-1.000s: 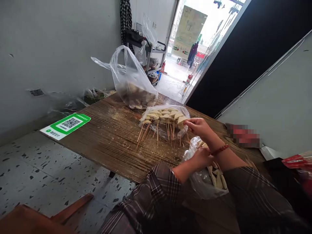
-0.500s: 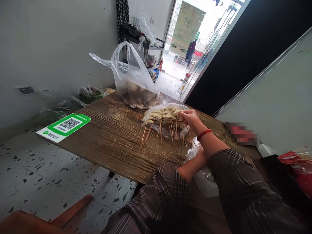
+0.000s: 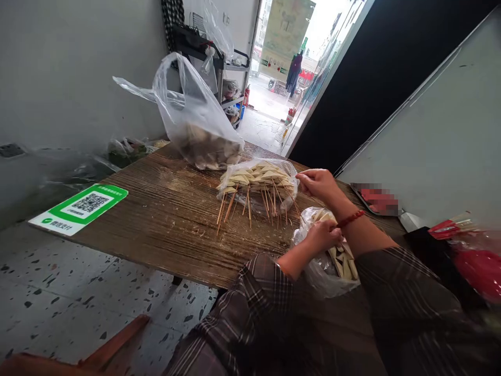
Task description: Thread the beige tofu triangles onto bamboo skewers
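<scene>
My right hand (image 3: 319, 185) is at the right end of a pile of skewered pale triangular pieces (image 3: 260, 175), which look like tofu. Thumb and forefinger are pinched together near the rim of the clear plastic bag (image 3: 290, 169) under the pile; I cannot make out what is between them. Thin wooden sticks (image 3: 249, 206) point out of the pile towards me. Closer in, my left hand (image 3: 323, 236) is closed over an open plastic bag (image 3: 332, 287) of loose pale triangular pieces (image 3: 344, 263). Its curled fingers hide anything they hold.
A tall, full plastic bag (image 3: 203, 130) stands behind the pile on the wooden table (image 3: 164, 224). A green-and-white QR code card (image 3: 84, 206) lies at the left edge. Along the right wall are a tray (image 3: 376, 201) and red packaging (image 3: 477, 269).
My right hand has moved off the skewer pile to its right edge. My left hand has come into view over the near bag, whose loose pieces now show. The camera view has shifted right.
</scene>
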`<state>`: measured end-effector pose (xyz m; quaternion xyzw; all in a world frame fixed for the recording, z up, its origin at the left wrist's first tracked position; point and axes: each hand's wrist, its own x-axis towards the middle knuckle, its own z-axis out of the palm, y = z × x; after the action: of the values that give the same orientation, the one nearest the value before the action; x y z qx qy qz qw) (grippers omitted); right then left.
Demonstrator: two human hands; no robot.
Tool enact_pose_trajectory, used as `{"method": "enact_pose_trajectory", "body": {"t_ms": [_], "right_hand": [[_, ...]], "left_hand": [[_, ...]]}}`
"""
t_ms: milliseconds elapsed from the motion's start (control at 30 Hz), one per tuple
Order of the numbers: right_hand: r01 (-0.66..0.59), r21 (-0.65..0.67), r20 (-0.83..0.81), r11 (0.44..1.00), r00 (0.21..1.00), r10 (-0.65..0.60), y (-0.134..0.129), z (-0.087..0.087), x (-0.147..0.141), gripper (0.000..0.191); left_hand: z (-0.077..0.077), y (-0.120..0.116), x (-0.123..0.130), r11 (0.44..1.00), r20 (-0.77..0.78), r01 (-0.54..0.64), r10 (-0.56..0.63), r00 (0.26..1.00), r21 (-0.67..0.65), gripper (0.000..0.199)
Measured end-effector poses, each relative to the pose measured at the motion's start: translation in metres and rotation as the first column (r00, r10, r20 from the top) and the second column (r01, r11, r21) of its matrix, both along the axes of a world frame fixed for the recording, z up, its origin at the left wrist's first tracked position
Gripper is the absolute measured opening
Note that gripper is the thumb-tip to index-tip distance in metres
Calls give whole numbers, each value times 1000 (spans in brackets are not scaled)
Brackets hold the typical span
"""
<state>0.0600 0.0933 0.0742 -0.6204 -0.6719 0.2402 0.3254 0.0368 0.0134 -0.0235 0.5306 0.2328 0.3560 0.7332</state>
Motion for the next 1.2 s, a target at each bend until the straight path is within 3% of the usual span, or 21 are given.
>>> {"method": "enact_pose_trajectory", "body": {"t_ms": [167,300,400,533,667,767,1000,1200], "right_hand": [[174,58,-108,983,980,-167,-52,6,80,36],[382,35,-106,923,920,-377,-89,0,148,36],[501,-20,-88,865,861,-500,-106,-13,191,36],[568,-35,-53,823,821,-569,-112,-44,227,35],[583,0,27,812,812,-583,-102,-78,243,26],[583,40,106,812,805,-583,-86,-94,246,23],[568,90,308,818,765,-565,-43,-101,245,31],[567,64,449,821,718,-531,-29,-103,240,33]], "left_hand": [[8,-4,-8,995,22,27,-25,999,-96,7],[21,-1,-19,992,149,0,19,989,-124,15],[28,2,-27,991,256,-10,45,966,-136,29],[34,4,-33,991,304,-23,62,951,-133,36],[35,5,-34,990,282,-37,75,957,-137,39],[32,3,-32,991,249,-35,67,966,-133,45],[27,-7,-27,997,97,13,-5,995,-81,46],[27,-11,-26,996,71,56,-51,996,-62,47]]}}
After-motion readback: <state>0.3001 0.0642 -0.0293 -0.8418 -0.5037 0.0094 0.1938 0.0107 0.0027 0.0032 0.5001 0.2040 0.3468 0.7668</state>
